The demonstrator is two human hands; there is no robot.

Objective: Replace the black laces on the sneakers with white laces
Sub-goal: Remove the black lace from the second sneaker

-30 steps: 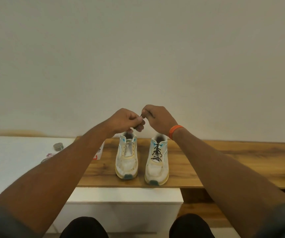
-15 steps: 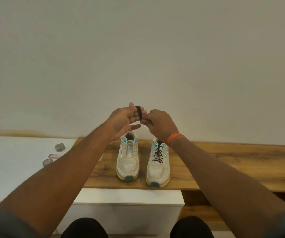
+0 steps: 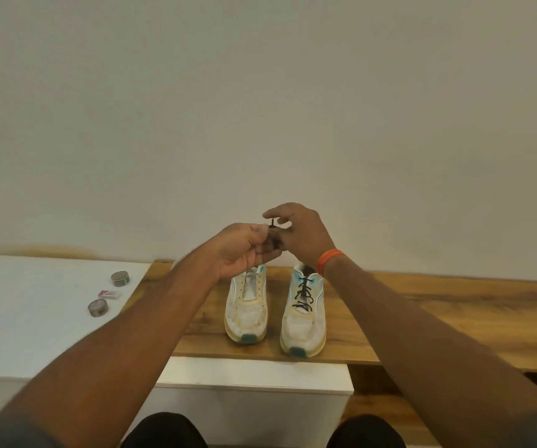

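Two white sneakers stand side by side on the wooden board [image 3: 422,305]. The left sneaker [image 3: 247,310] has no lace in it. The right sneaker [image 3: 304,313] carries a black lace through its eyelets. Above the shoes I hold a bundled black lace [image 3: 273,242] wound round the fingers of my left hand [image 3: 244,248], whose fingers curl on it. My right hand [image 3: 299,232], with an orange wristband, pinches the lace's end just above the bundle. No white lace is in sight.
On the white cabinet top [image 3: 27,318] to the left lie two small round tins [image 3: 120,278] [image 3: 98,308] and a little pink-and-white packet [image 3: 109,294]. A plain wall rises behind. My knees show at the bottom edge.
My left hand has closed its fingers on the lace coil that ringed one finger before. My right hand lifted and now pinches the lace tip. The view shifted slightly.
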